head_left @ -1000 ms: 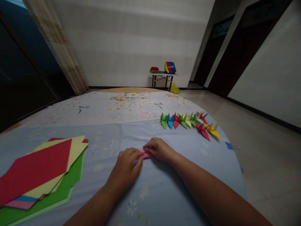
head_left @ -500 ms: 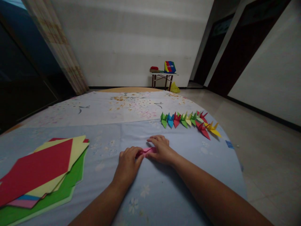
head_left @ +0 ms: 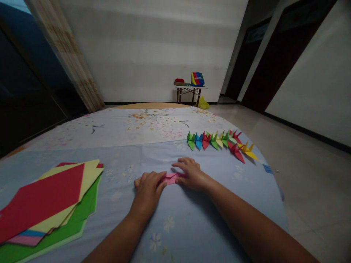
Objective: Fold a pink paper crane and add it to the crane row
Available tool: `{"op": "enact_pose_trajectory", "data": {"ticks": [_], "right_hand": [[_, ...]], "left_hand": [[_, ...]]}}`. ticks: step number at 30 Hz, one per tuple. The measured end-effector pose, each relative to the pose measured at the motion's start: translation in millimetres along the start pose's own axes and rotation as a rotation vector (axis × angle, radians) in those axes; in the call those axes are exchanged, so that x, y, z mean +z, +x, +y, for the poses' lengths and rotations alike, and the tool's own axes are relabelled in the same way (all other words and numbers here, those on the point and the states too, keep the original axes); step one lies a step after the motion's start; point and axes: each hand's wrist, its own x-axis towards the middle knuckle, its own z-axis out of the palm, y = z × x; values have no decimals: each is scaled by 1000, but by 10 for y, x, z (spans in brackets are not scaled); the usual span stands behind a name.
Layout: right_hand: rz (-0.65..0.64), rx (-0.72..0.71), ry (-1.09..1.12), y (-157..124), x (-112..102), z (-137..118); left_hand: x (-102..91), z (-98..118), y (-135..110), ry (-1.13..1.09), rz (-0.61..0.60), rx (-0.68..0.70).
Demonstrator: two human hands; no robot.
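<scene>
A small folded piece of pink paper [head_left: 171,178] lies on the light blue cloth between my hands. At its left end my left hand [head_left: 149,188] is closed, with thumb and forefinger on the paper. My right hand [head_left: 190,174] holds the other end, its thumb on the paper and its forefinger raised and bent above. Both ends of the paper are hidden under my fingers. Beyond my right hand stands a row of folded paper cranes [head_left: 214,140] in green, blue, red and yellow.
A stack of coloured paper sheets [head_left: 55,193] lies on the left of the round table, red on top. A blue clip [head_left: 267,168] sits at the cloth's right edge. By the far wall, a small table [head_left: 189,87] bears a colourful bag [head_left: 197,79].
My hands have moved slightly apart along the pink paper, so more of its middle shows. The cranes and the stack of sheets stay in place.
</scene>
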Motion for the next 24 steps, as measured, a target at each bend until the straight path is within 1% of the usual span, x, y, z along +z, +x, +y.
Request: {"op": "enact_pose_trajectory", "data": {"ticks": [3,5,8,12,14,16,19,22,24], "right_hand": [[57,-149,24,-40,2,0],[116,-199,31,-51,1,6],[178,-201,26,-41,7,20],[189,-190,38,-6,33,42],[185,-187,30,10,45,43],[179,-179,12,21,50,28],[181,-164,16,14,45,-26],[161,-183,80,-26,29,-102],[110,-227,133,-60,20,-149]], "left_hand": [[14,7,-20,88,8,65],[8,16,-33,122,31,92],[-28,18,-43,128,71,103],[-134,6,-35,124,106,77],[-197,15,-36,126,70,70],[-244,47,-51,119,-10,87],[-262,123,-92,94,-96,101],[-238,180,-120,25,-101,102],[-222,186,-116,-29,-84,81]]}}
